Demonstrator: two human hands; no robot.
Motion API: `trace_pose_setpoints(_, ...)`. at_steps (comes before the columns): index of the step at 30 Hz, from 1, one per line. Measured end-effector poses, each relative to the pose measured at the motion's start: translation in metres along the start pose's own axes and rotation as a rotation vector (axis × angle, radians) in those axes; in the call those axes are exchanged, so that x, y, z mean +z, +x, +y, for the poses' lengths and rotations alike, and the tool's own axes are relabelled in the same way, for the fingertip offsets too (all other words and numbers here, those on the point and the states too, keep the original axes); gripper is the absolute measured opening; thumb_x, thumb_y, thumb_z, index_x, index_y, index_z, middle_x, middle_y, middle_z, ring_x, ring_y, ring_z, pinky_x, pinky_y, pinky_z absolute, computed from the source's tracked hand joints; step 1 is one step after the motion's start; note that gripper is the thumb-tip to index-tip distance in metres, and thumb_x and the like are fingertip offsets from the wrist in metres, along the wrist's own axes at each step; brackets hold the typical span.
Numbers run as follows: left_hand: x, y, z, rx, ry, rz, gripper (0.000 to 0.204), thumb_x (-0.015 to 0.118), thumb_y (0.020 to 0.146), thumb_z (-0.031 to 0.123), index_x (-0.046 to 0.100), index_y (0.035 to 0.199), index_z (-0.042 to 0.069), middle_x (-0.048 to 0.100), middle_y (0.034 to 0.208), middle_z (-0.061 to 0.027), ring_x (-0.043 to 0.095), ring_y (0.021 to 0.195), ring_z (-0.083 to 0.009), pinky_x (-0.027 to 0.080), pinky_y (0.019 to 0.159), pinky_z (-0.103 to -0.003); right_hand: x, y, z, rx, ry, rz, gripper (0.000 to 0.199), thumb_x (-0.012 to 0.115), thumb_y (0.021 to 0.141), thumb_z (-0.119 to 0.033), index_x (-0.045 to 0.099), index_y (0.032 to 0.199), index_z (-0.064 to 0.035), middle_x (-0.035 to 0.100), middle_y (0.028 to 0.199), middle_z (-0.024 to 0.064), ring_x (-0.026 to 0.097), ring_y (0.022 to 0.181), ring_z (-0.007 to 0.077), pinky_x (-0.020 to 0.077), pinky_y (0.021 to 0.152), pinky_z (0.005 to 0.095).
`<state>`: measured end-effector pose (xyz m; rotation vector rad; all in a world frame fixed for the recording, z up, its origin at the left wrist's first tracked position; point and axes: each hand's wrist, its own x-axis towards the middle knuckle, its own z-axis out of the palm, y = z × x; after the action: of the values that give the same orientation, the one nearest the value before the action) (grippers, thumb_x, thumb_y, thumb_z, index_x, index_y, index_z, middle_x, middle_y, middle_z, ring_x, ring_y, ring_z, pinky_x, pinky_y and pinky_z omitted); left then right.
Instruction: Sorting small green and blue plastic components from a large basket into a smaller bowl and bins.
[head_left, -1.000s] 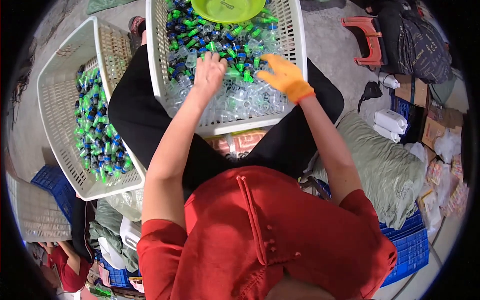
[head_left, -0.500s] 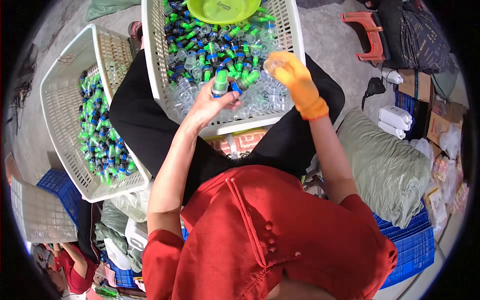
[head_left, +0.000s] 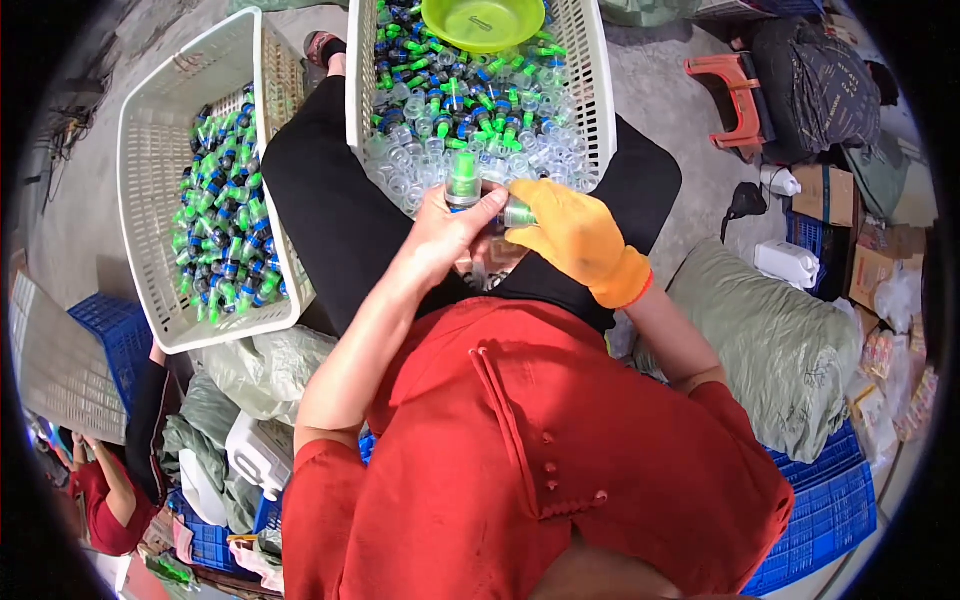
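Note:
My bare left hand [head_left: 450,235] is closed around a small green-and-blue plastic bottle cap [head_left: 463,175] that stands upright and seems to have a clear cover. A second cap [head_left: 518,213], green and lying on its side, sits between my two hands. My right hand [head_left: 575,235], in an orange-yellow knitted glove, closes over that second cap's outer end. Whether a clear cover is on it is hard to make out. Just beyond my hands, a white slatted basket [head_left: 356,90] holds many such caps and loose clear plastic covers [head_left: 400,165].
A yellow-green bowl [head_left: 485,25] rests over the far part of the basket. Another white basket [head_left: 135,200] of green-and-blue caps stands at the left. Right of me lie a grey-green sack [head_left: 760,340] and a red-orange plastic stool [head_left: 735,95]. A person [head_left: 110,495] is at the lower left.
My right hand has come from over the basket down and left to meet my left hand at the second cap. My left hand is lower and nearer me. The whole view has shifted.

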<state>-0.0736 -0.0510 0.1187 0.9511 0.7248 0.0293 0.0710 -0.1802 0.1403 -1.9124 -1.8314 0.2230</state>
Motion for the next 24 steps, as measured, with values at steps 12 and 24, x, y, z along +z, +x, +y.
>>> trace_pose_setpoints(12,-0.009,-0.017,-0.007,0.384,0.186,0.353,0.011,0.064,0.084,0.005,0.064,0.094,0.004,0.063,0.079,-0.0035,0.053,0.064,-0.0090,0.044,0.057,-0.023,0.020,0.018,-0.036,0.423,0.542,-0.046,0.041,0.068,0.080,-0.018,0.047,0.113,-0.0048,0.062,0.089,0.0083,0.058,0.068,0.0253,0.0473,0.061,0.0315)
trace_pose_setpoints(24,-0.093,-0.044,0.035,0.667,0.553,0.747,0.018,0.068,0.085,0.011,0.064,0.102,0.005,0.063,0.080,-0.0038,0.054,0.065,-0.0126,0.045,0.062,-0.024,0.037,0.067,-0.014,0.572,1.050,-0.355,0.050,0.067,0.078,-0.015,0.048,0.124,-0.0086,0.057,0.094,0.0093,0.056,0.074,0.0216,0.0461,0.067,0.0300)
